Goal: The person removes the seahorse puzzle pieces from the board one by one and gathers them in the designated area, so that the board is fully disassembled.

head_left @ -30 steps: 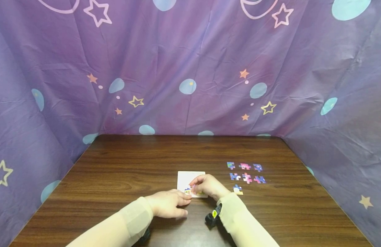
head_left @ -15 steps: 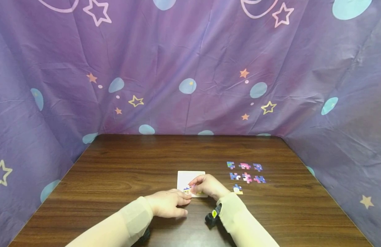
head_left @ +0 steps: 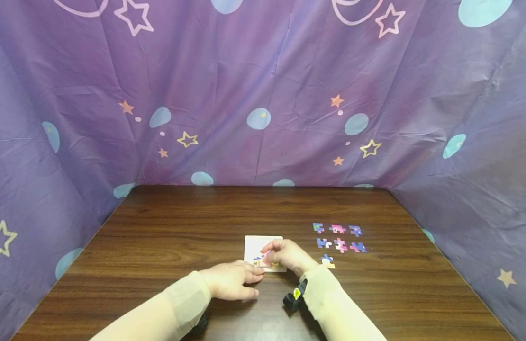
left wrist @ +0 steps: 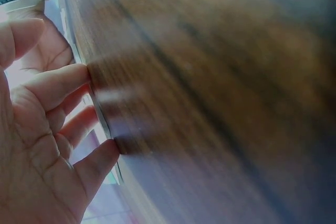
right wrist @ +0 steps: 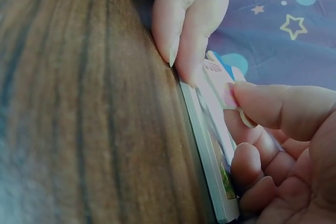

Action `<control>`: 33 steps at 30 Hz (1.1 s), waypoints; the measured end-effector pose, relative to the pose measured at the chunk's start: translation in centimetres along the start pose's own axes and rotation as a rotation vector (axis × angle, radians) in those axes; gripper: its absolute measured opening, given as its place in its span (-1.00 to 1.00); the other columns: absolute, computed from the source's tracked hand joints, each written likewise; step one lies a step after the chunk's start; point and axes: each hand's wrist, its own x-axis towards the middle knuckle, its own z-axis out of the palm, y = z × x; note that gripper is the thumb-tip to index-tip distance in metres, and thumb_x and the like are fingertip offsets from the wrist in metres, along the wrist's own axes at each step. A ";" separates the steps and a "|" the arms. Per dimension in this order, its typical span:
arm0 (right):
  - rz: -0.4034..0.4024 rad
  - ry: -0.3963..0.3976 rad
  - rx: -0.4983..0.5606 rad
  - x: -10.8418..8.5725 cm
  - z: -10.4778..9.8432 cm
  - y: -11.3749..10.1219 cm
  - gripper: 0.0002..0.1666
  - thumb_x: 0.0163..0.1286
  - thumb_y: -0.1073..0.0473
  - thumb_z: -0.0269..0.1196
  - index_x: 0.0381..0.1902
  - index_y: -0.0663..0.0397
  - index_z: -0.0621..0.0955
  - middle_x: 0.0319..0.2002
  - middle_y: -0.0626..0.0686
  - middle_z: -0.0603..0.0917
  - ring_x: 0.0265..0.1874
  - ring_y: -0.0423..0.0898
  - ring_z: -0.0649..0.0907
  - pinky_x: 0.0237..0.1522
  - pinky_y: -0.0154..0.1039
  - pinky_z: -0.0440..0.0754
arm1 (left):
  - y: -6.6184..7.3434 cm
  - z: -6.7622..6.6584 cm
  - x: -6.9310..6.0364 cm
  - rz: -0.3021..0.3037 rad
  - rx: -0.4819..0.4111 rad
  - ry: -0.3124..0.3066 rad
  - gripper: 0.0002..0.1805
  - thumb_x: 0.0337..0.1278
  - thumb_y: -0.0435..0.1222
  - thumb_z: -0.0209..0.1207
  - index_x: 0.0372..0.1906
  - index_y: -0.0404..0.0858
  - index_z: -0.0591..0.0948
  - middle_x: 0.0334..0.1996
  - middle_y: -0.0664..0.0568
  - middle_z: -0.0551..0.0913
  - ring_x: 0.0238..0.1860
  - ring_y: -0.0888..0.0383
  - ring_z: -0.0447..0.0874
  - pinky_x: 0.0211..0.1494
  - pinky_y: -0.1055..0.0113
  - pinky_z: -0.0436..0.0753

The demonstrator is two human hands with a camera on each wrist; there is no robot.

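Note:
A white square puzzle board (head_left: 253,244) lies near the middle of the table, with colourful puzzle pieces along its near side. My left hand (head_left: 235,280) rests at the board's near left corner, its fingertips touching the edge; in the left wrist view those fingers (left wrist: 58,85) reach out to the rim. Over the board, my right hand (head_left: 290,257) pinches a puzzle piece (right wrist: 228,95) between thumb and fingers. Close up in the right wrist view, this piece stands tilted just above the board's edge (right wrist: 202,148). My right fingers hide part of the board in the head view.
Several loose puzzle pieces (head_left: 340,245) lie in rows to the right of the board, with one white and yellow piece (head_left: 327,261) nearest my right wrist. The brown wooden table (head_left: 169,218) is enclosed by a purple starry curtain (head_left: 229,85).
Both hands stay almost where they were. The puzzle piece in my right fingers shifts very slightly over the board, while the loose pieces stay put.

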 end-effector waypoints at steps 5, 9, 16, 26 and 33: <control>-0.007 0.027 0.007 0.1 -0.1 0.0 -0.75 0.01 0.43 0.32 -0.29 0.42 0.57 -0.55 -0.07 0.57 -0.51 -0.20 0.52 -0.41 -0.37 0.48 | 0.1 -0.1 -0.1 -0.006 -0.009 -0.006 -0.38 0.25 0.12 0.03 0.30 -0.11 0.48 0.35 0.23 0.37 0.38 0.19 0.25 0.41 0.24 0.26; 0.001 0.040 0.025 0.2 -0.3 -0.1 -0.75 0.00 0.42 0.33 -0.30 0.41 0.59 -0.54 -0.08 0.57 -0.50 -0.19 0.51 -0.40 -0.36 0.46 | 0.1 -0.2 -0.2 -0.011 -0.013 -0.011 -0.38 0.25 0.12 0.04 0.31 -0.10 0.48 0.34 0.22 0.38 0.38 0.19 0.25 0.41 0.24 0.26; 0.007 0.033 0.041 0.3 -0.6 0.0 -0.79 0.01 0.39 0.34 -0.33 0.31 0.61 -0.53 -0.08 0.60 -0.48 -0.19 0.53 -0.38 -0.35 0.47 | 0.1 -0.2 -0.2 -0.007 -0.011 -0.010 -0.38 0.24 0.11 0.05 0.30 -0.12 0.49 0.34 0.23 0.39 0.38 0.19 0.25 0.41 0.27 0.25; -0.001 0.012 0.072 0.1 -1.3 -0.2 -0.80 0.07 0.37 0.34 -0.30 0.27 0.60 -0.52 -0.09 0.60 -0.48 -0.20 0.53 -0.38 -0.35 0.46 | 0.1 -0.2 -0.1 -0.002 -0.006 -0.011 -0.38 0.25 0.11 0.03 0.31 -0.11 0.48 0.34 0.22 0.39 0.38 0.19 0.25 0.41 0.28 0.25; 0.006 0.014 0.064 -0.4 -2.8 -0.3 -0.81 0.10 0.34 0.34 -0.29 0.21 0.59 -0.52 -0.10 0.60 -0.50 -0.21 0.51 -0.46 -0.35 0.39 | 0.1 -0.2 -0.1 -0.012 -0.019 -0.014 -0.38 0.24 0.11 0.04 0.32 -0.10 0.47 0.36 0.26 0.36 0.38 0.21 0.24 0.41 0.28 0.26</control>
